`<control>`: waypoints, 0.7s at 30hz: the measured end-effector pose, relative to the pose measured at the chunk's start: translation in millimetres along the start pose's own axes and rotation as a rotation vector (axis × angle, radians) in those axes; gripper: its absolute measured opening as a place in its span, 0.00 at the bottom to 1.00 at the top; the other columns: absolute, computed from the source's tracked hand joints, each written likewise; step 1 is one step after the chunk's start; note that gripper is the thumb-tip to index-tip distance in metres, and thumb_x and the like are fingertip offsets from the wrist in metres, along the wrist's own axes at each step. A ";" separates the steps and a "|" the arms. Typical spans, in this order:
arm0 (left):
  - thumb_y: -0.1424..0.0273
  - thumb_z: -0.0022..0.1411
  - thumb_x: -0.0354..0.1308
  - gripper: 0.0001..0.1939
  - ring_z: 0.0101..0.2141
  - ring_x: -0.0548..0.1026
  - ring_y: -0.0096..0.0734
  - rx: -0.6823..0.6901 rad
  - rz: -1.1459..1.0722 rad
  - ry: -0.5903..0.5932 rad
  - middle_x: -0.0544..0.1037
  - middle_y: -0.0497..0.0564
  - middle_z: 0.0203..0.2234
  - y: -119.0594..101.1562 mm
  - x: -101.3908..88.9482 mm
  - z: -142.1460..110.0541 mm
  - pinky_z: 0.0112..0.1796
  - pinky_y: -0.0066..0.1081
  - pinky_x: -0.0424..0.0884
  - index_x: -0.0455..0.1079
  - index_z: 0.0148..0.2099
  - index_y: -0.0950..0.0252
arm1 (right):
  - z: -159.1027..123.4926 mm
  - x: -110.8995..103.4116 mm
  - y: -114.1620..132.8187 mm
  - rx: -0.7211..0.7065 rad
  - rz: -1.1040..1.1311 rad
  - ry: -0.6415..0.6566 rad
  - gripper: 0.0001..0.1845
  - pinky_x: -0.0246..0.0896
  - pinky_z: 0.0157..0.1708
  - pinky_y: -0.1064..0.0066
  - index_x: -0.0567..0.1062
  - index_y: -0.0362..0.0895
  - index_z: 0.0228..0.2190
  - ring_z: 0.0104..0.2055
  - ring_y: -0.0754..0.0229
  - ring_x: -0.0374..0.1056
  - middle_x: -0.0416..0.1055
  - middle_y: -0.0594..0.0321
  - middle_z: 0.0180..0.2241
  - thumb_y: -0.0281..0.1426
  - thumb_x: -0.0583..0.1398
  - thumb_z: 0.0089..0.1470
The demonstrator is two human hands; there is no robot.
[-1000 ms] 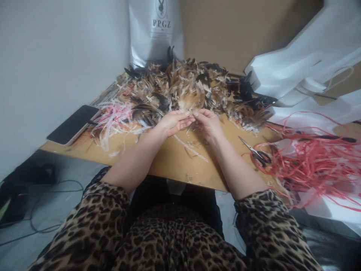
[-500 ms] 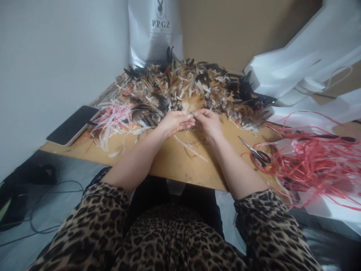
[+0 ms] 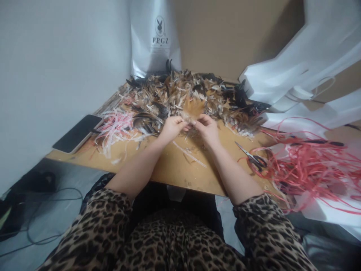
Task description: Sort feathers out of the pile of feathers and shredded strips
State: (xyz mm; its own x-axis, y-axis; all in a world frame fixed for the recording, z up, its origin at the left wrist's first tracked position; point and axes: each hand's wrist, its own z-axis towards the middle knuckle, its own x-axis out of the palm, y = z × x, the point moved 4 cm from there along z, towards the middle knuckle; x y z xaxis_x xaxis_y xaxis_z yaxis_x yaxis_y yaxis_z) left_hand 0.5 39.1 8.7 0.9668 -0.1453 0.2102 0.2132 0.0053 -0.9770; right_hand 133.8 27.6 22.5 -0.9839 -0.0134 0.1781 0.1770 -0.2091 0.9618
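Both hands meet over the near side of a wide heap of brown, black and white feathers (image 3: 160, 88). Between them is a small bunch of golden-brown feathers (image 3: 194, 107), its fluffy pale base toward me and its tips pointing away. My left hand (image 3: 175, 127) pinches that base from the left, thumb and fingers closed. From the right, my right hand (image 3: 206, 126) grips the same base between thumb and forefinger. The exact quill ends are hidden by the fingertips.
A phone (image 3: 77, 133) lies at the table's left edge beside pink-and-white strips (image 3: 117, 126). Scissors (image 3: 255, 159) rest on the right near tangled red ribbon (image 3: 310, 169). A white printed bag (image 3: 156, 45) stands behind the heap; white panels (image 3: 284, 71) lean at the right.
The camera view has tilted up slightly, so everything sits lower in the picture. My left hand's fingers have curled in more around the base of the feather bunch.
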 end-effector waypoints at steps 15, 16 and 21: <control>0.79 0.54 0.62 0.07 0.21 0.74 0.21 -0.028 0.037 0.036 0.77 0.48 0.19 2.8 2.1 1.5 0.29 0.23 0.70 0.74 0.25 0.68 | 7.2 -8.4 -8.2 -0.096 -0.093 0.002 0.13 0.64 0.38 0.69 0.75 0.44 0.25 0.31 0.64 0.66 0.72 0.67 0.28 0.40 0.68 0.40; 0.78 0.54 0.62 0.06 0.21 0.74 0.22 -0.046 0.015 0.043 0.77 0.49 0.19 5.1 2.2 2.6 0.29 0.23 0.70 0.74 0.25 0.69 | 6.7 -7.7 -8.5 -0.089 -0.093 0.002 0.13 0.63 0.37 0.70 0.74 0.45 0.25 0.29 0.65 0.65 0.71 0.68 0.27 0.39 0.68 0.41; 0.69 0.54 0.65 0.07 0.30 0.78 0.25 -0.152 -0.232 0.036 0.81 0.53 0.27 14.4 0.5 4.8 0.35 0.25 0.71 0.75 0.32 0.69 | 4.2 -9.3 -6.1 -0.200 -0.343 0.036 0.19 0.65 0.36 0.67 0.73 0.47 0.39 0.32 0.61 0.68 0.73 0.64 0.32 0.40 0.66 0.45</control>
State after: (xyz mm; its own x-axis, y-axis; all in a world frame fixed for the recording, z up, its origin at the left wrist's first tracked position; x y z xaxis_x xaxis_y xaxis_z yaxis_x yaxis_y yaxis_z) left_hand 4.8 43.8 -5.2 0.8883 -0.1607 0.4302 0.4022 -0.1799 -0.8977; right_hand 141.9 33.2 15.9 -0.9859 0.0565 -0.1574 -0.1669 -0.3941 0.9038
